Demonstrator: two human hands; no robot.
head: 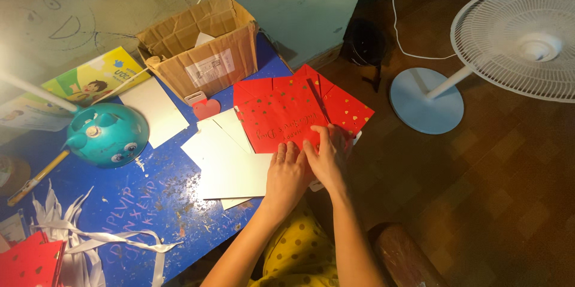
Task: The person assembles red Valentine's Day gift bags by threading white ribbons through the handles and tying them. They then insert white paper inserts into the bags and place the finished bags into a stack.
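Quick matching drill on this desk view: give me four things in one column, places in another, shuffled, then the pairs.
Things:
1. red card
2. cardboard box
3. teal round lamp base
4. white fan

Places:
A. on the floor, right of the table
B. under both hands, at the table's right edge
C. at the back of the blue table, by the wall
D. on the table's left part, beside a picture book

Pairs: 1-B, 2-C, 3-D, 4-A
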